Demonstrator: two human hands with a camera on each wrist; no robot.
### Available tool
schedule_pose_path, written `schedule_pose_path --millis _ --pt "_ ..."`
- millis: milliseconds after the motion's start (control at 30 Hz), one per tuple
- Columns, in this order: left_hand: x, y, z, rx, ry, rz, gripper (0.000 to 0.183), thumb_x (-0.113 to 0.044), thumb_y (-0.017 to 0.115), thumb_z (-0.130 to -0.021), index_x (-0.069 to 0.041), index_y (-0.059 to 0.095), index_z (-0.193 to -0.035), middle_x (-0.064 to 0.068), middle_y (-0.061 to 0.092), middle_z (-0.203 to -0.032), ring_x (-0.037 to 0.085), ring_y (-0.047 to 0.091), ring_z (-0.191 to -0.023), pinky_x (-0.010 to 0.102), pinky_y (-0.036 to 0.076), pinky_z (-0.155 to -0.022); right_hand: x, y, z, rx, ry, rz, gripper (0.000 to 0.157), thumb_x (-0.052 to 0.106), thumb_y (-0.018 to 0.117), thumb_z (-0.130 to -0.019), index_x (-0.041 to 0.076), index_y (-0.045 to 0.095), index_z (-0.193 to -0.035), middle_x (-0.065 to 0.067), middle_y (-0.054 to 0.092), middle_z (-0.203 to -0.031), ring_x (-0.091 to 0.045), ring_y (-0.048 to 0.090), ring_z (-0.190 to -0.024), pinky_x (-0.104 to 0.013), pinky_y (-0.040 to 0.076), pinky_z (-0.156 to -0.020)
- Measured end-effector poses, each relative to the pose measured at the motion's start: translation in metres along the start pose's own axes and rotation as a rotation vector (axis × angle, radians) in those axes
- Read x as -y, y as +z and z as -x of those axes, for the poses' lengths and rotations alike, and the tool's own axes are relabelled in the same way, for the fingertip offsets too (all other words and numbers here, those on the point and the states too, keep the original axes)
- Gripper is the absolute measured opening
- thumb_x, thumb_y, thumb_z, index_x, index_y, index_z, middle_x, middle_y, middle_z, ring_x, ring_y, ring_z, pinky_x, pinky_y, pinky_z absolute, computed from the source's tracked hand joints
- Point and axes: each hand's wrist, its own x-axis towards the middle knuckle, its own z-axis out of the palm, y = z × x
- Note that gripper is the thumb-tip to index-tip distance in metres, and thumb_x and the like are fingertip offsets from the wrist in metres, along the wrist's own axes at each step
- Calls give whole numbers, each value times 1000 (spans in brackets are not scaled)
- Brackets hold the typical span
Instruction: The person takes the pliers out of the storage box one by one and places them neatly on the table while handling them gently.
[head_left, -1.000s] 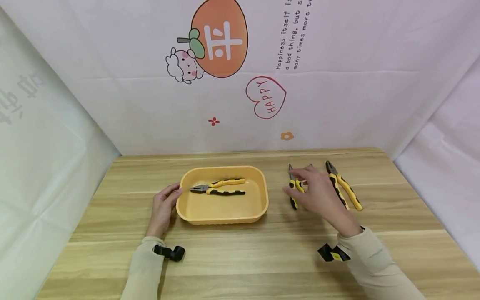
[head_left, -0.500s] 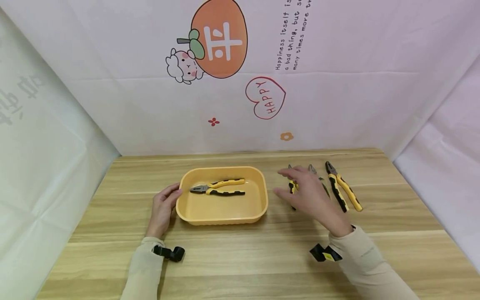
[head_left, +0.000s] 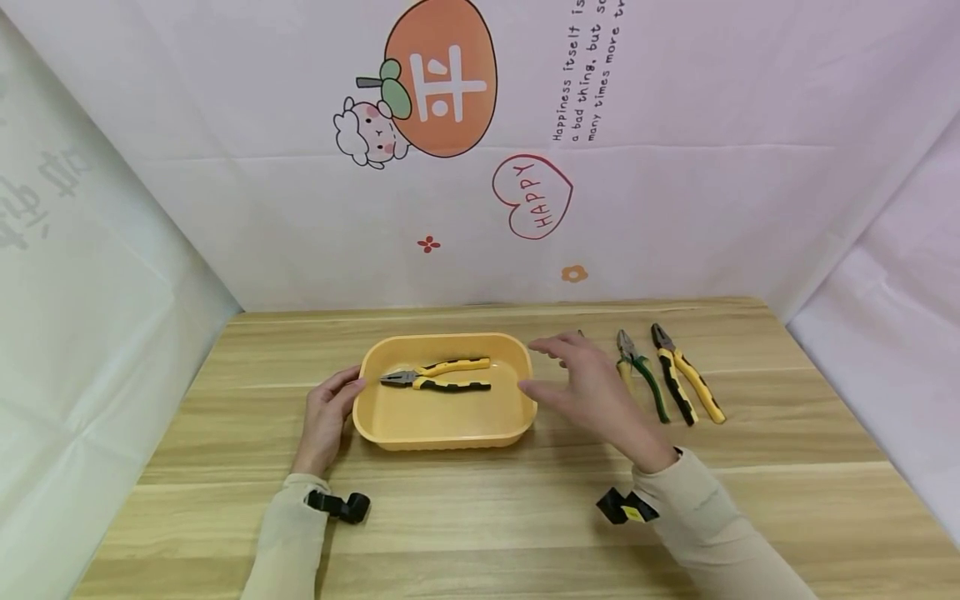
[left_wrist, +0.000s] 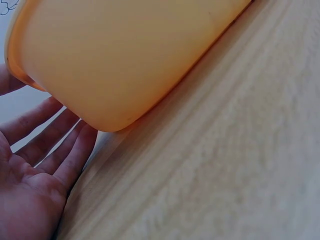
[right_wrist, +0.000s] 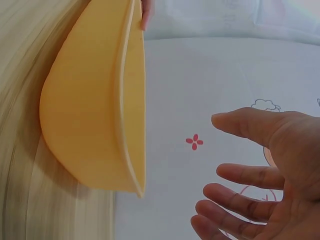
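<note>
A yellow plastic basin point(head_left: 442, 432) stands on the table with yellow-and-black pliers point(head_left: 442, 377) lying in it. At its left end my left hand point(head_left: 325, 421) grips the basin, thumb at the rim; in the left wrist view the fingers point(left_wrist: 75, 152) lie along the outer wall. My right hand point(head_left: 596, 400) is beside the basin's right end, fingers spread and nothing held. In the right wrist view a gap shows between that hand point(right_wrist: 270, 185) and the basin point(right_wrist: 90, 110). Another pair of pliers is mostly hidden behind the right hand, only its tip showing.
To the right lie pliers with green-and-yellow handles point(head_left: 651, 383), then yellow-and-black pliers point(head_left: 699, 383). The wooden table point(head_left: 465, 525) meets a printed white cloth point(head_left: 315, 242) at the back. White cloth also hangs on both sides.
My right hand has moved left from over the pliers to the basin's right end, uncovering the green-handled pliers. The left hand and the basin have stayed in place.
</note>
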Motion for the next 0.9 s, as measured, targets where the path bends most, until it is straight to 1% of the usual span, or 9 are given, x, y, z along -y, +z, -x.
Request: schedule_pose_path --millis 100,233,367,600,800,900 --pt "0 0 0 0 -2 -1 40 -10 61 -102 14 56 -134 14 66 -124 14 69 -105 25 57 -89 3 4 -1 2 -11 -12 51 28 84 -85 4 69 -128 -14 64 -118 -34 62 -100 -46 55 -78" --pt "1 -1 1 -2 -4 -6 39 -9 60 -103 14 56 -134 16 65 -125 13 68 -105 24 57 -89 7 10 -4 20 -7 -21 50 30 83 -86 7 68 -129 -12 63 -121 -31 62 -100 -46 55 -80" --pt "1 -1 1 -6 -5 -5 39 -9 60 -102 14 57 -134 17 64 -127 13 68 -105 24 57 -89 11 16 -7 32 -22 -33 48 31 82 -87 8 69 -127 -9 63 -120 -28 61 -100 -44 55 -80" --pt "2 -1 -1 0 -4 -12 39 -10 60 -103 13 57 -135 22 60 -132 15 68 -107 25 57 -91 13 28 -14 46 -44 -64 43 30 82 -87 8 71 -123 -6 64 -117 -26 61 -106 -44 55 -84" --pt "2 -1 -2 2 -2 -11 39 -9 59 -103 13 56 -135 23 60 -133 15 68 -106 25 57 -91 13 42 -22 36 -92 -91 39 26 83 -87 5 73 -118 -6 66 -110 -25 62 -101 -42 55 -82" --pt "2 -1 -2 3 -1 -11 39 -9 59 -103 13 57 -135 23 59 -133 15 68 -107 25 57 -91 12 48 -26 46 -96 -97 38 26 83 -87 6 73 -117 -4 65 -108 -24 61 -100 -40 55 -82"
